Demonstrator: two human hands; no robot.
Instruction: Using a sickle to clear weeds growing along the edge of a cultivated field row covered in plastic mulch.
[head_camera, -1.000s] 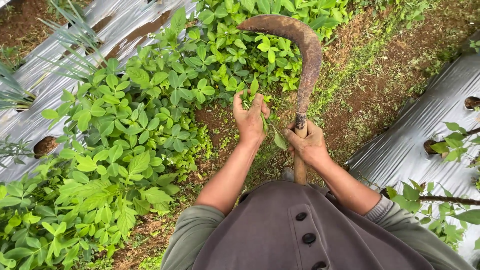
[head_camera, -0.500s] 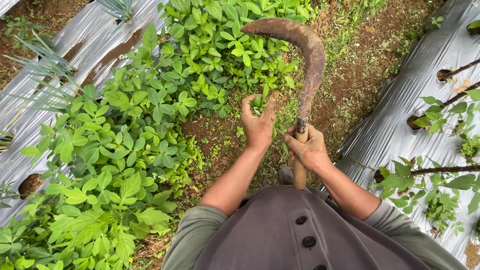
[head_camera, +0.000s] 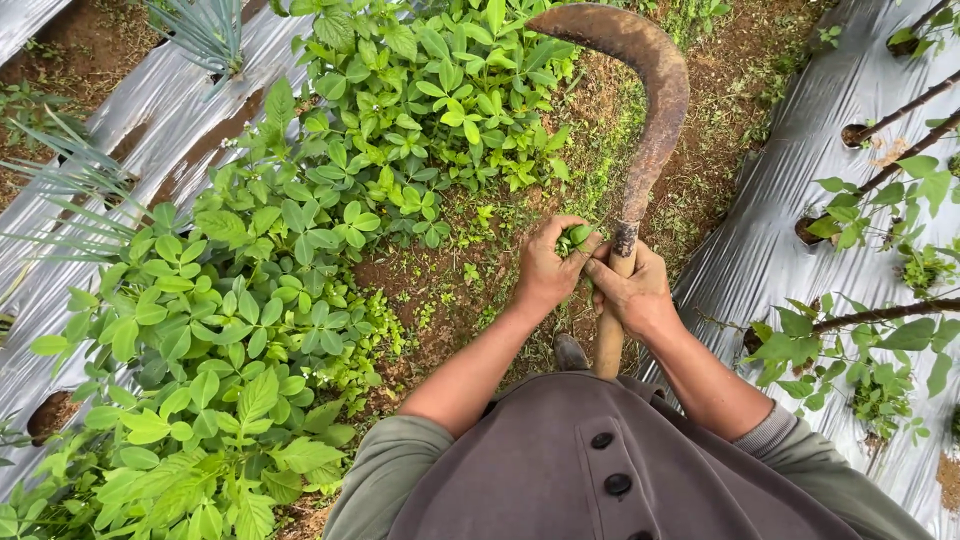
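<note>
My right hand (head_camera: 633, 292) grips the wooden handle of a rusty curved sickle (head_camera: 645, 110), whose blade arcs up and to the left over the plants. My left hand (head_camera: 545, 270) is closed around a small bunch of green leaves (head_camera: 577, 237), held right beside the sickle's handle and touching my right hand. Both forearms reach out from green sleeves over my dark grey buttoned garment (head_camera: 600, 465).
A dense patch of leafy green plants (head_camera: 260, 300) fills the left and centre. Bare brown soil (head_camera: 440, 290) lies below my hands. Silver plastic mulch (head_camera: 780, 240) with planting holes and thin stems runs along the right, and another strip (head_camera: 130, 110) on the left.
My left hand went from open and reaching among the leaves to closed on a bunch of leaves, drawn in against my right hand. The view has shifted slightly.
</note>
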